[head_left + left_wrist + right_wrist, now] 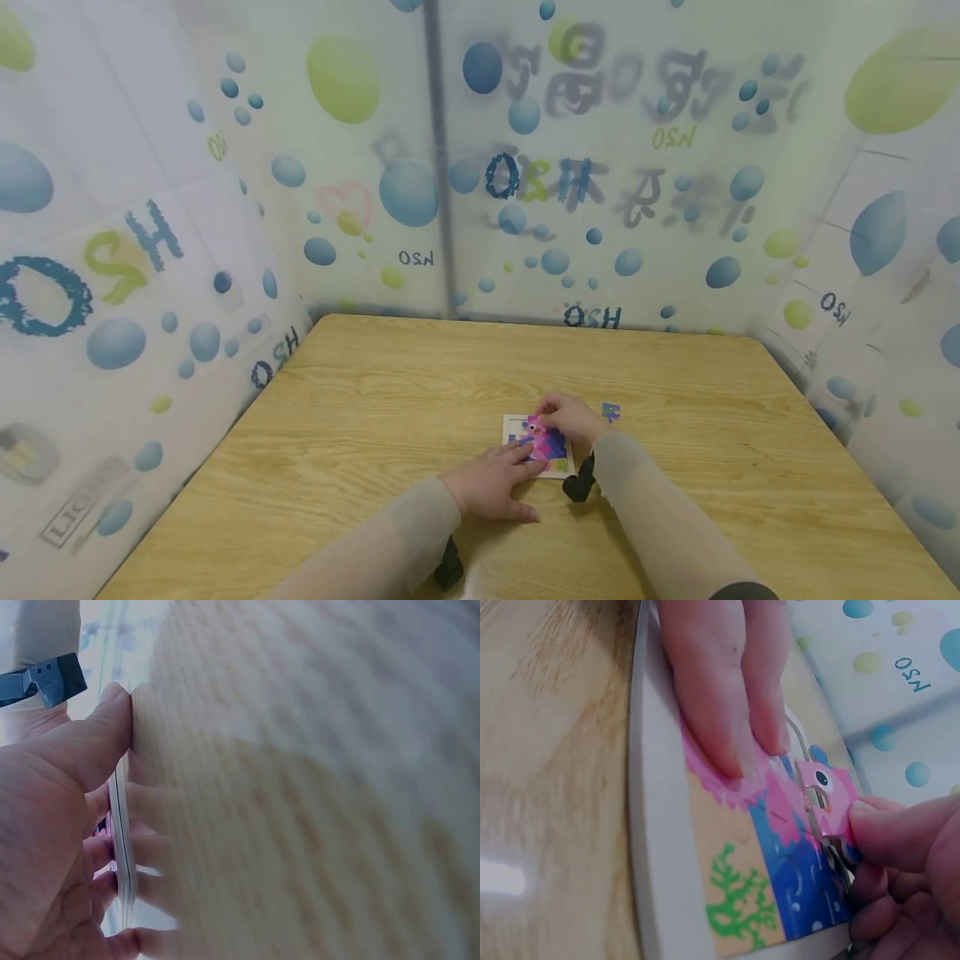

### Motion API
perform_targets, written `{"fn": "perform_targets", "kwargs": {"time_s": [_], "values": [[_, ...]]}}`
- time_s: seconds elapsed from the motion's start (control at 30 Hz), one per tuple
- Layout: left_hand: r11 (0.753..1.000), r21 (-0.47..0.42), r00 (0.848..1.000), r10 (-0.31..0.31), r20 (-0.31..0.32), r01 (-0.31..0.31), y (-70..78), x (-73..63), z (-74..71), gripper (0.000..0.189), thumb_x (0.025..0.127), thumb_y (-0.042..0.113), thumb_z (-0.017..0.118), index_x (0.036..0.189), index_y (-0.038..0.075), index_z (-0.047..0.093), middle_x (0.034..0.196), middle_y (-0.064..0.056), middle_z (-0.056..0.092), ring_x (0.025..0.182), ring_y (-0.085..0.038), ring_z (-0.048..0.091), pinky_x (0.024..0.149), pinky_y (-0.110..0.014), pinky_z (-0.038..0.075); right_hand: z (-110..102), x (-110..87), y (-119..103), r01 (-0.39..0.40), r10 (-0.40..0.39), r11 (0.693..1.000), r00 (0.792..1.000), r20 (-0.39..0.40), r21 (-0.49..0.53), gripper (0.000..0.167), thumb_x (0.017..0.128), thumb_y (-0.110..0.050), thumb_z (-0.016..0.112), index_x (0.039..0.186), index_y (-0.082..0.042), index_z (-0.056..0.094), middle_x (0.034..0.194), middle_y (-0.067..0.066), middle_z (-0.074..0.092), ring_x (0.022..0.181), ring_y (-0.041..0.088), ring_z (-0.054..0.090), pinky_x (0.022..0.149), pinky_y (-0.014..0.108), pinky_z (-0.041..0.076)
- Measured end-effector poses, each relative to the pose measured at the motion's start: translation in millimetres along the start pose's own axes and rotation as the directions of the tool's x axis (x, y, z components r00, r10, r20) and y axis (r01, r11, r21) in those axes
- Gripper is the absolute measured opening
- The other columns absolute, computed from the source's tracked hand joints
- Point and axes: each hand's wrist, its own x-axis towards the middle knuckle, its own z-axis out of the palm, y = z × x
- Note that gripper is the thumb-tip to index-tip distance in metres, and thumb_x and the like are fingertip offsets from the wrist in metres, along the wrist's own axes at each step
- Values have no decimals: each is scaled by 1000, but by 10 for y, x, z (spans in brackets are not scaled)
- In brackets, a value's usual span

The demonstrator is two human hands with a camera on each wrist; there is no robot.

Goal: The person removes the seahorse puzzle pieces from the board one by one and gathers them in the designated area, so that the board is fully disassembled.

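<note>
A small jigsaw puzzle board (562, 473) with a pale frame lies on the table, picturing a pink sea animal over blue water, sand and green weed. My right hand (572, 418) pinches a pink puzzle piece (831, 796) with a printed eye between thumb and fingers. That piece sits tilted at the board's far side, with a gap along one edge. My left hand (493, 482) lies with fingers extended over the board's near left part, fingertips on the pieces. In the left wrist view, its thumb (112, 735) rests by the frame's edge.
A loose blue and green puzzle piece (611, 411) lies on the wooden table (390, 375) just beyond my right hand. A printed curtain (360, 167) surrounds the table's back and sides. Black wrist mounts (448, 567) hang under both forearms.
</note>
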Motion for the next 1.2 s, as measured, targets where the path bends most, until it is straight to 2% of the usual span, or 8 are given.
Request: {"fn": "perform_targets", "kwargs": {"time_s": [0.2,0.3,0.43,0.53,0.63,0.77,0.97,1.2], "values": [[1000,2,1000,-9,8,9,3,-1,-10,77,87,65,53,151,26,33,159,-4,20,145,-26,17,114,-45,26,-14,17,33,-5,5,999,1000,0,46,10,96,-9,55,97,-10,65,100,6,59,95,24,51,88,41,40],[1000,7,1000,-10,6,10,9,2,-17,77,87,64,54,151,26,33,159,-4,20,145,-26,18,114,-45,25,-25,41,84,-18,19,989,1000,-5,147,10,95,-10,57,98,-9,67,104,7,60,98,24,50,88,39,40],[1000,13,1000,-15,5,14,26,1,-24,77,87,64,54,151,26,34,159,-3,21,145,-27,19,114,-45,25,-41,51,134,-13,18,955,1000,-13,295,10,93,-9,61,99,-5,67,105,8,62,98,24,50,84,34,40],[1000,10,1000,-18,6,18,37,-6,-33,77,87,63,55,151,26,34,159,-3,21,145,-27,19,114,-45,26,-56,52,148,2,4,943,1000,-17,333,9,92,-8,62,98,-3,66,102,8,63,96,23,52,81,32,40],[1000,2,1000,-17,7,17,40,-9,-36,76,87,63,55,150,25,35,159,-4,21,145,-27,19,114,-46,26,-78,58,151,2,2,941,1000,-11,339,9,92,-10,63,98,-4,65,99,6,63,93,21,52,81,31,39],[1000,-2,1000,-19,10,19,30,-6,-22,77,87,63,55,151,26,34,159,-3,20,145,-27,18,114,-46,25,-132,34,107,28,-30,953,1000,1,302,9,92,-10,63,97,-3,65,96,5,63,89,20,51,79,31,39],[1000,13,1000,-19,-3,19,35,-7,-8,78,86,64,55,151,26,34,159,-3,20,145,-27,19,114,-46,25,-310,27,81,67,-74,967,997,17,244,13,92,-13,64,100,-3,67,97,5,63,90,21,49,78,33,39],[1000,6,1000,-22,10,22,46,-19,-20,77,87,64,55,151,27,33,159,-2,20,145,-27,19,114,-45,24,-543,18,242,70,-73,976,997,10,206,13,92,-16,64,95,-4,65,89,4,59,84,23,47,72,33,37]]}}
